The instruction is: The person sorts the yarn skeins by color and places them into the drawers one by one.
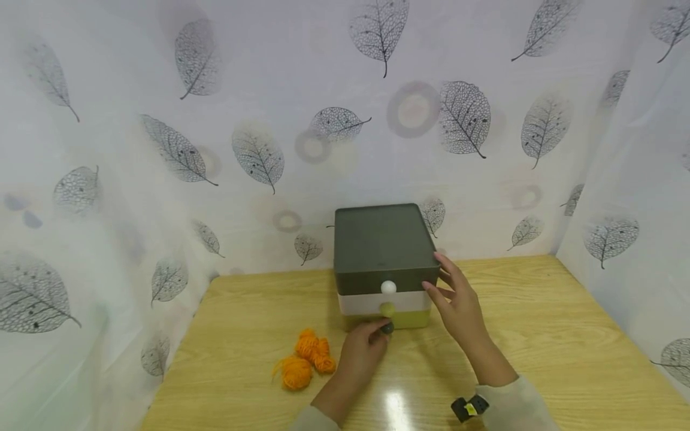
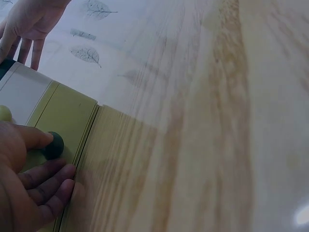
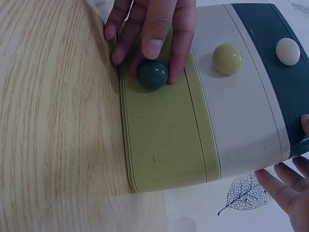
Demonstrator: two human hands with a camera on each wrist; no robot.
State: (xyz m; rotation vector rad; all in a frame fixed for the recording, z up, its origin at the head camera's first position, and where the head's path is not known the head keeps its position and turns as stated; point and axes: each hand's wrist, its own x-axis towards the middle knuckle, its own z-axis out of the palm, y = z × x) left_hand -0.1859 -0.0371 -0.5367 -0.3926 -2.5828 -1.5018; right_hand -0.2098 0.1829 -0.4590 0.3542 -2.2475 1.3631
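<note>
A small three-tier drawer box (image 1: pixel 383 239) stands on the table, its tiers dark green, off-white and olive green from top to bottom. My left hand (image 1: pixel 362 353) pinches the round dark knob (image 3: pixel 152 75) of the olive bottom drawer (image 3: pixel 164 140) between thumb and fingers; its other fingers lie low against the drawer front. All three drawers look closed. At the box's upper right corner, my right hand (image 1: pixel 458 305) rests with fairly straight fingers, thumb at the front and the others along the side. A white knob (image 1: pixel 388 287) marks the top drawer, an olive knob (image 3: pixel 227 59) the middle one.
Several bundles of orange yarn (image 1: pixel 309 347) lie on the wooden table (image 1: pixel 242 311) left of the box. Behind the box hangs a leaf-patterned curtain (image 1: pixel 345 173), which also runs along both sides. A black watch-like device (image 1: pixel 469 408) is at my right wrist.
</note>
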